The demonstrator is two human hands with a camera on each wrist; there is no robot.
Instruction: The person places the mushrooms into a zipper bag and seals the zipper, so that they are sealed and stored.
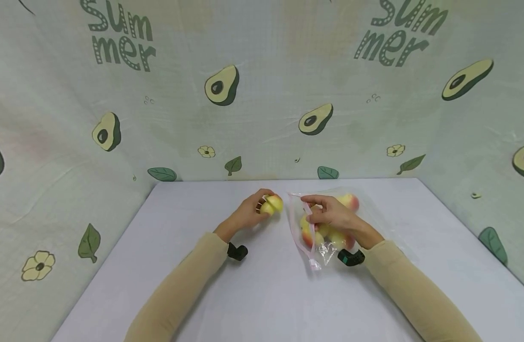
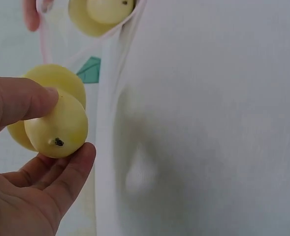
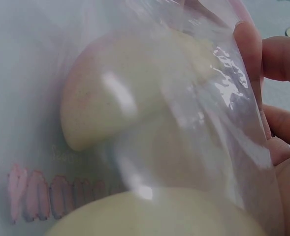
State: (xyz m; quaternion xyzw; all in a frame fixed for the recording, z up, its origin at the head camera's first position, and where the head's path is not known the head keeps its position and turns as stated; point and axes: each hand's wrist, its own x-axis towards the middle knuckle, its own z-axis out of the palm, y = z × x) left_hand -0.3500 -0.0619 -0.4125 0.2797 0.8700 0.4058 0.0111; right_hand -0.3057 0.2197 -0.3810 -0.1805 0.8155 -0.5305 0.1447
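In the head view, my left hand (image 1: pixel 249 212) grips two yellow fruits (image 1: pixel 276 202) with a red blush, just left of a clear zip bag. The left wrist view shows the thumb pressing on the nearer fruit (image 2: pixel 68 125), which has a small dark end; the other sits behind it. My right hand (image 1: pixel 332 214) pinches the mouth of the zip bag (image 1: pixel 293 227) by its pink strip. Inside lie several more yellow-and-red fruits (image 1: pixel 349 201), partly hidden by that hand. Through the film in the right wrist view, a large pale fruit (image 3: pixel 110 98) shows.
A white table (image 1: pixel 262 294) lies under both hands. Behind it hangs a pale cloth (image 1: pixel 262 142) printed with avocados, leaves and lettering, also closing in both sides. A dark wrist device (image 1: pixel 238 251) sits by the left cuff, another (image 1: pixel 350 257) by the right.
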